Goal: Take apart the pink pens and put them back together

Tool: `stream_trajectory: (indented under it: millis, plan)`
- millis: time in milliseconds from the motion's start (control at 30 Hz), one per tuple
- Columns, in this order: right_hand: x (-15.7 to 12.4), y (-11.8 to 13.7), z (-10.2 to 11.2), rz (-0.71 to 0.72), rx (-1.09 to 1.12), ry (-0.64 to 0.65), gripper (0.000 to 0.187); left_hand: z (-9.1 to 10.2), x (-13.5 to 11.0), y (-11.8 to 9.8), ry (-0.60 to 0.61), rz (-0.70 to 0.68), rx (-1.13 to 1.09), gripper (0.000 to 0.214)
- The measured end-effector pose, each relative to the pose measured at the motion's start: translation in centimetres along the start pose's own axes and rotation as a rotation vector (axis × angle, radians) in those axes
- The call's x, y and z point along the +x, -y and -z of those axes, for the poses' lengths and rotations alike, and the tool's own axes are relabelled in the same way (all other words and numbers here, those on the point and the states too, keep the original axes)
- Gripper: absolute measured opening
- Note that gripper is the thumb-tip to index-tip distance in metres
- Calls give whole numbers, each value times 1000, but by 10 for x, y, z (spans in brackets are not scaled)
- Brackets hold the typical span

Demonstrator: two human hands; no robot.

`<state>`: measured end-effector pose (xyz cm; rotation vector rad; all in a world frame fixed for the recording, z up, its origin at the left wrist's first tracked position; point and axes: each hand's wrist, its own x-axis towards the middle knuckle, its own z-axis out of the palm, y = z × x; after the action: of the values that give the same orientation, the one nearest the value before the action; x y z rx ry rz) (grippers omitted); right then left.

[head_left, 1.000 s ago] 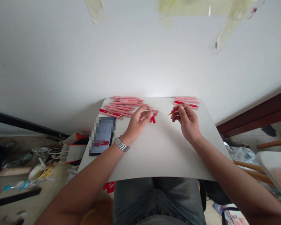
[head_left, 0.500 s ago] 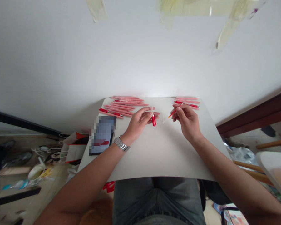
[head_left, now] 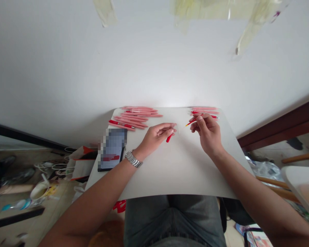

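Note:
My left hand (head_left: 153,139) is closed over the middle of the table, thumb and fingers pinching a red pen barrel (head_left: 169,138). The barrel's lower end sticks out below the fingertips, and the fingers cover the rest. To the right, my right hand (head_left: 208,132) pinches a thin red pen refill (head_left: 191,122) with a yellow tip that slants down toward the left. The two parts are apart. Behind my right hand lies a small group of pink pens (head_left: 205,109) with a red one among them. A larger pile of pink pens (head_left: 134,118) lies at the back left.
A phone-like device (head_left: 113,147), its screen blurred out, lies at the left edge of the white table (head_left: 170,178). The wall (head_left: 154,61) rises right behind the table. Bags (head_left: 83,161) and a cup (head_left: 39,190) are on the floor at left.
My left hand has tilted the pen barrel, and its clear upper part no longer shows above the fingers. The right hand has barely moved with the refill.

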<state>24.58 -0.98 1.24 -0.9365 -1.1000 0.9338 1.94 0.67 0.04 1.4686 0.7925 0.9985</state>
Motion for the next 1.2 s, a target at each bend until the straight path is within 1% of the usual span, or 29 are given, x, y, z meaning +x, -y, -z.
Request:
stream_trajectory:
  millis: [133,233,400,533,633,700,867,1000,1200]
  plan:
    - [2,4,1,29,7,-39,29,-2,-1,0,32,-19,66,38]
    - [2,5,0,24,-39,-31,32,-2,-1,-1,38,-36,80,36]
    - [-2,3,-3,3,-67,58,31,-2,0,-2,34,-26,67,35]
    - [-6,3,-4,-43,-59,161,28,-3,-1,-3,85,4,20,36]
    - [-8,3,-3,-111,-50,237,32,-3,-1,-4,131,41,1,36]
    - [-8,3,-3,-140,-44,265,33,-3,-2,-4,150,58,-3,37]
    - [-6,-1,-2,-159,-53,257,33,-3,-2,-5,174,81,-20,38]
    - [-4,-3,1,-149,-72,252,30,-3,-2,-6,200,110,-45,39]
    - [-5,-4,1,-171,-82,239,31,-5,-2,-8,186,118,-84,39]
